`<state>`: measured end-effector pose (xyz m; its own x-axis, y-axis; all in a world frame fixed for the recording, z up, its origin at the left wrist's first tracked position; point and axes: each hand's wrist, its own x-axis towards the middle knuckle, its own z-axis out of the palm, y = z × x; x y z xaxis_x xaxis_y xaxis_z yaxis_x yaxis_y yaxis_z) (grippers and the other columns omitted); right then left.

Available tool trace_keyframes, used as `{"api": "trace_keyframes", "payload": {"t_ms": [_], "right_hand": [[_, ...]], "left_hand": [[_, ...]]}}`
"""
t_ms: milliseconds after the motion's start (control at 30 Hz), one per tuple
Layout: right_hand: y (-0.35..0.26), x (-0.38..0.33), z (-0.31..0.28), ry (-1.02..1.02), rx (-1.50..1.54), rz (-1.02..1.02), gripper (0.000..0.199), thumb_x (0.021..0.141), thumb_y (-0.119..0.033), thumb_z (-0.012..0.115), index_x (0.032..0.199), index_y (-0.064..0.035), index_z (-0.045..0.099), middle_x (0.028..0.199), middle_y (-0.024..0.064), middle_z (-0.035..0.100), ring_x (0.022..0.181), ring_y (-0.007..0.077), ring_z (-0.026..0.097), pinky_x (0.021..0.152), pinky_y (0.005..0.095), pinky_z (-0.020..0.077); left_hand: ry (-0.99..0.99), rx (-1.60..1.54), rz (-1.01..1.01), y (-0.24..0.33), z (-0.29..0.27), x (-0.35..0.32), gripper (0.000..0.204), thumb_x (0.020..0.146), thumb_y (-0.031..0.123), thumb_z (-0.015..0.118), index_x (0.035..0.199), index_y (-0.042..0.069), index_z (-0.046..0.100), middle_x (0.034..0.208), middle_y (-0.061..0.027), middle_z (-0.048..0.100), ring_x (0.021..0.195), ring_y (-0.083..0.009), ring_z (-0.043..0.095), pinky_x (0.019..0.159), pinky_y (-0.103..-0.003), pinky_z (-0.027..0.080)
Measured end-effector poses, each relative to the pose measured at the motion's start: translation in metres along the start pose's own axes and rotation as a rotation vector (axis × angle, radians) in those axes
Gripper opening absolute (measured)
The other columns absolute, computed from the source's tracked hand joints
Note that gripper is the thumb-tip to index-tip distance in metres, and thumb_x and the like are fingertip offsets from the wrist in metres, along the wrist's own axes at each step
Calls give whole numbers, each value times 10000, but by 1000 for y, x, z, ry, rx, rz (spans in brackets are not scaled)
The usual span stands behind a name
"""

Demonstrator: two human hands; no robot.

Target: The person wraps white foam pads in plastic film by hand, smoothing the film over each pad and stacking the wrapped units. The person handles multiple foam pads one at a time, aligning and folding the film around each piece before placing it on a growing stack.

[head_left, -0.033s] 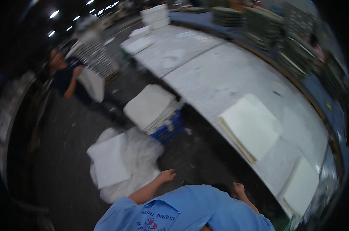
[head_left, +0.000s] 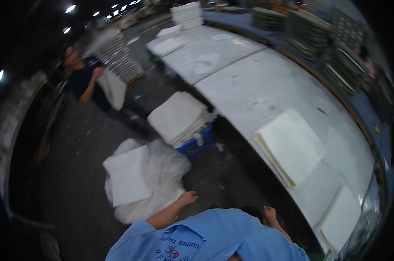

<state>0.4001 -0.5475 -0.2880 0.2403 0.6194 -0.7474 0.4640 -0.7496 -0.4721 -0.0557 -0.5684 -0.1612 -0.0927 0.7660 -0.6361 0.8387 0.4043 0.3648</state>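
Observation:
My left hand (head_left: 188, 199) hangs low in front of my body with nothing in it, its fingers loosely apart. It is nearest to a heap of clear plastic wrap (head_left: 166, 167) on the floor, with a white folded sheet (head_left: 127, 176) lying on top. My right hand (head_left: 269, 214) hangs beside the table with its fingers curled in and nothing seen in them. On the pale table (head_left: 245, 82) to the right lie a thick stack of white sheets (head_left: 291, 145) and another white stack (head_left: 341, 217) nearer to me. Neither hand touches them.
A blue crate (head_left: 199, 143) piled with off-white sheets (head_left: 177, 115) stands on the floor by the table. At the left, a person in dark clothes (head_left: 86, 82) carries a pale sheet (head_left: 113, 88). Grey-green stacks (head_left: 308, 32) line a blue-covered bench beyond the table.
The whole scene has shifted slightly to the right as my view turns left. My hands stay in the same pose by my body.

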Motion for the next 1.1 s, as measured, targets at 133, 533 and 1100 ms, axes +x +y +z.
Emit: {"api": "trace_keyframes", "payload": {"t_ms": [133, 533, 1100], "right_hand": [[-50, 28, 53, -44, -95, -261, 386, 999, -360, 638, 1153, -22, 742, 989, 138, 770, 815, 276, 731, 744, 407, 560], [-160, 99, 133, -310, -475, -508, 442, 1020, -383, 537, 933, 9, 722, 825, 209, 716, 756, 351, 695, 702, 458, 514], [-571, 184, 264, -520, -551, -300, 180, 1045, -235, 566, 1009, -71, 629, 735, 22, 578, 499, 127, 554, 364, 253, 374]], "left_hand": [[39, -105, -224, -73, -4, -49, 502, 944, 380, 573, 1278, 23, 691, 1259, -247, 688, 1211, -419, 637, 1054, -475, 488], [-197, -141, -223, -168, 2, -67, 398, 983, 308, 559, 1191, 2, 706, 1014, -214, 710, 899, -302, 674, 789, -432, 557], [740, -1287, -864, -211, -68, 41, 410, 985, 303, 660, 1322, 71, 678, 1082, -47, 741, 776, -121, 693, 639, -283, 513]]}}
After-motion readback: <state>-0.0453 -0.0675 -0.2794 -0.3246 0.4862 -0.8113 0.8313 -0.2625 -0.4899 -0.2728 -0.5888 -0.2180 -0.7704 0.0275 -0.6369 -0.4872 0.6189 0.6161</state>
